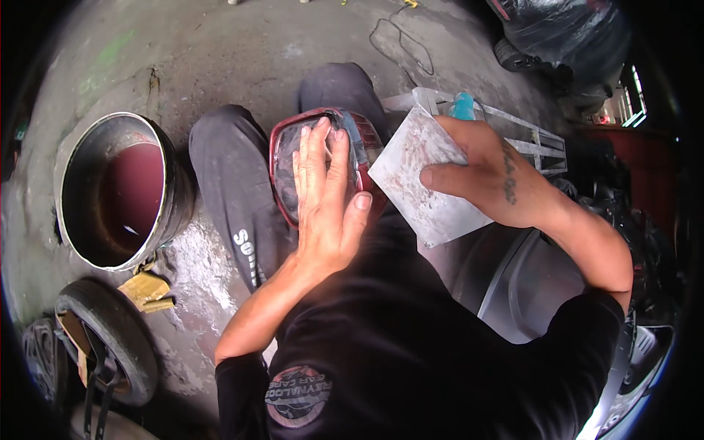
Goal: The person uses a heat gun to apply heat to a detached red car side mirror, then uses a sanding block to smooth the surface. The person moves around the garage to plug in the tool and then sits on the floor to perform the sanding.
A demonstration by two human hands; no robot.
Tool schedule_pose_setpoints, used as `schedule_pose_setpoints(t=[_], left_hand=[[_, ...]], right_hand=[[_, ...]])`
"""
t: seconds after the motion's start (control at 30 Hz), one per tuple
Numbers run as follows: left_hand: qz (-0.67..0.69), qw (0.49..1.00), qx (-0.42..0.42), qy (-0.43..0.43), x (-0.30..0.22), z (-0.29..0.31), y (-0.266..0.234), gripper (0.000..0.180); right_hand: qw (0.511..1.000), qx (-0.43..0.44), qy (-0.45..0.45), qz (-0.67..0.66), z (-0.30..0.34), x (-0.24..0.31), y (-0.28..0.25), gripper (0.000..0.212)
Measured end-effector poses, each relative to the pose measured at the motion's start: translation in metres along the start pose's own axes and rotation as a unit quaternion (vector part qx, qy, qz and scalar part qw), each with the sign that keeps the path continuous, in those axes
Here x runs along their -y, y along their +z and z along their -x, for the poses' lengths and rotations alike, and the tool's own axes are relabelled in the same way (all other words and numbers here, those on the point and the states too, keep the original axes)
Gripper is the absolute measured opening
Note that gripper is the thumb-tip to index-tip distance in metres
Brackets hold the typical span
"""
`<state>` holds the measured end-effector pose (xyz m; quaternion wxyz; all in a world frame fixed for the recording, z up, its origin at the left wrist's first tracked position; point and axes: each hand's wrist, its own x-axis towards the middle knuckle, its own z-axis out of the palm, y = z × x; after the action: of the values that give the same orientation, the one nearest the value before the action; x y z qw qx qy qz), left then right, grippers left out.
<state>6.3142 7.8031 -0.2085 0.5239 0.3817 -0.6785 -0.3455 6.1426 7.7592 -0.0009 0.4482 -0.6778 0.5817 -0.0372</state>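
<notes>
A car tail light (284,150) with a red rim and a dark, dusty face rests across my thighs. My left hand (323,209) lies on its face with the fingers stretched out and the thumb apart, hiding its middle. To the right of the light, my right hand (488,172) grips a pale grey square sheet (422,180) smeared with brownish marks. The thumb presses on top of the sheet; the fingers beneath are hidden. One corner of the sheet points toward the light's right edge, and whether they touch I cannot tell.
A black tub (77,198) of reddish liquid stands at left, with folded yellow-brown paper (147,288) beside it. Nearer lies a tyre (132,352). At right are a pale slatted frame (528,139), a teal object (463,106) and a grey panel (528,286). A cable (400,40) crosses the floor ahead.
</notes>
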Motion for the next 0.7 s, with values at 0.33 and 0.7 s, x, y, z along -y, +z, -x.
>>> schedule_pose_setpoints(t=[0.33, 0.7], left_hand=[[0.001, 1.0, -0.001, -0.006, -0.003, -0.001, 0.003, 0.073], [0.004, 1.0, -0.006, 0.015, -0.002, 0.0, -0.004, 0.071]], right_hand=[[0.99, 0.033, -0.057, 0.129, -0.005, -0.009, -0.005, 0.037], [0.983, 0.019, 0.067, -0.171, -0.003, -0.026, 0.009, 0.036]])
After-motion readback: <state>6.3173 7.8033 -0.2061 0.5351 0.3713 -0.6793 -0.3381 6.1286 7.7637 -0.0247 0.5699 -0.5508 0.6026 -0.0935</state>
